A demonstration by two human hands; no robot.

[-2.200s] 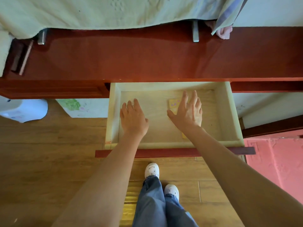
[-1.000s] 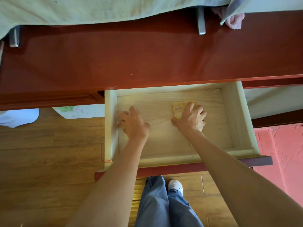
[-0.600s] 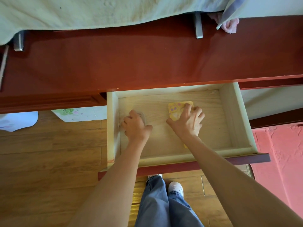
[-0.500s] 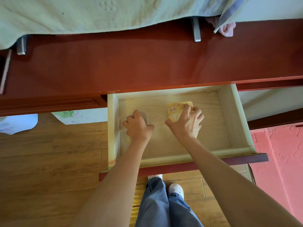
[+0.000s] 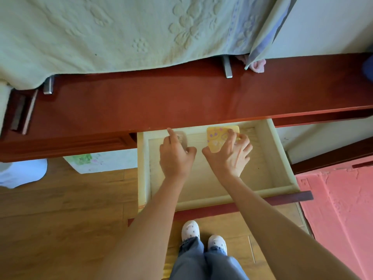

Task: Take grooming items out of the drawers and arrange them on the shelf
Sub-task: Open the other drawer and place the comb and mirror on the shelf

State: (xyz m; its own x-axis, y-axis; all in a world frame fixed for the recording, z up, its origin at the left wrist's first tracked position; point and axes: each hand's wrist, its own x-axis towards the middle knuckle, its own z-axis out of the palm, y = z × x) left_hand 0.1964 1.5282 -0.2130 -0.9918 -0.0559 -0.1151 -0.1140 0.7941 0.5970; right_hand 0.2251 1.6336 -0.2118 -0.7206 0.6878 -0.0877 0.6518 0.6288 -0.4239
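Note:
A pale wooden drawer [image 5: 280,158] stands pulled out below a red-brown shelf top [image 5: 181,102]. Over the drawer, my left hand [image 5: 175,156] grips a small pale comb [image 5: 181,138], with the index finger stretched along its back. To its right, my right hand [image 5: 230,156] pinches a flat yellow square item with a cartoon print [image 5: 217,139], thumb under it and fingers on top. Both items are lifted near the drawer's back wall.
A green quilted cover [image 5: 121,31] hangs over the shelf's far side, with metal handles [image 5: 227,67] below its edge. A pink surface [image 5: 341,215] lies at the right. My feet in white shoes [image 5: 203,235] stand on the wooden floor under the drawer's red front [image 5: 290,199].
Both hands closed on their items on the drawer floor and lifted them toward the drawer's back. The comb and the yellow square now show above my fingers.

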